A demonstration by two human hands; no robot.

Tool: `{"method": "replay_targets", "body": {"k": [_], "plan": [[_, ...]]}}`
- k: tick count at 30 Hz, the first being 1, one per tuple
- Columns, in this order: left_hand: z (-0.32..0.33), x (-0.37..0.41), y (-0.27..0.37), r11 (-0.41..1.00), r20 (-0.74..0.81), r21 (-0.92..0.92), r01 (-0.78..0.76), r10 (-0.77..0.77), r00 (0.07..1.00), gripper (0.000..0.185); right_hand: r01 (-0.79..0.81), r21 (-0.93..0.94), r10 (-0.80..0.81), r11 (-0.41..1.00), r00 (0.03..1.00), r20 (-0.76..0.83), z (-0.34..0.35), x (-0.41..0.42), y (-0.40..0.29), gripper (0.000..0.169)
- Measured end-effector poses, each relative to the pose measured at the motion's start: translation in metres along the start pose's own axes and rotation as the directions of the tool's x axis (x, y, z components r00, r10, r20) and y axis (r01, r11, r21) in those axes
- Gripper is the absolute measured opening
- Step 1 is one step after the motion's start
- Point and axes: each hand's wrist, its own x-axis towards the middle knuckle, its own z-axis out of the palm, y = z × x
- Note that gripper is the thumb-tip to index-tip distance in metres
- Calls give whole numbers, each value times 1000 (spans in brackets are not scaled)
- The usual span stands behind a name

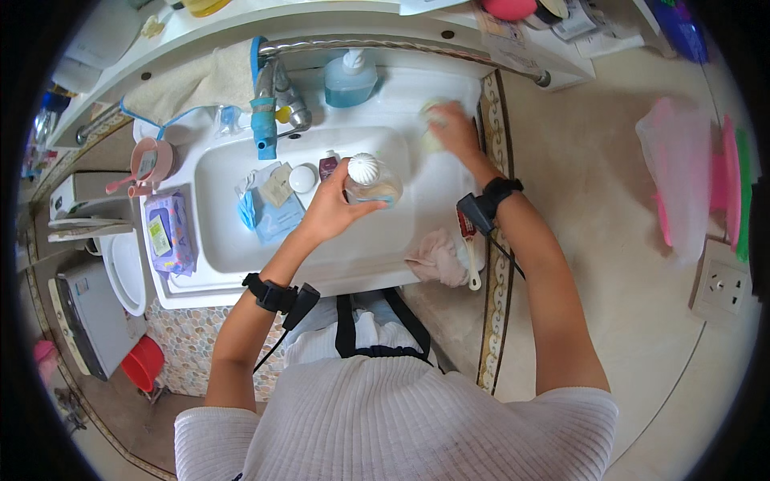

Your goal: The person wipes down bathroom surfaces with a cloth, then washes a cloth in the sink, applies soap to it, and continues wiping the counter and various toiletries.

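My left hand (332,207) grips a clear bottle (380,187) with a white ridged top (363,168), held over the right part of the white sink basin (228,174). Some bluish liquid shows low in it. On the sink's right deck, my right hand (452,129) presses a pale yellow-green cloth or sponge (431,142); motion blurs its outline. Left of the bottle, in the basin, lie a small dark-red bottle (328,165), a round white lid or jar (302,178), a beige packet (277,186) and a light-blue packet (280,216). A crumpled blue face mask (246,207) lies beside them.
A blue-wrapped faucet (263,123) reaches over the basin. Behind it stands a blue pump bottle (350,81), under a metal rail (409,45). A pink cloth (442,258) and a brush (471,258) lie front right. Wet wipes (168,234) and a pink cup (153,159) sit left.
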Motion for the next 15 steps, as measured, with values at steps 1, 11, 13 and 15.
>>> {"method": "replay_targets", "body": {"k": [1, 11, 13, 15], "plan": [[-3, -2, 1, 1000, -21, 17, 5, -5, 1000, 54, -44, 109, 67, 993, 973, -222, -6, 11, 17, 35], [-17, -17, -34, 996, -142, -84, -14, 2, 990, 59, -257, -105, 209, 961, 919, -334, 54, 57, -45, 41], [-19, -17, -33, 999, -112, -54, 0, -6, 994, 58, -87, -77, 68, 993, 972, -224, 50, 55, -65, 38], [-17, -15, -32, 1000, -100, -29, -6, 3, 995, 57, 78, -75, -85, 994, 991, -103, 46, 49, -62, 36]]}}
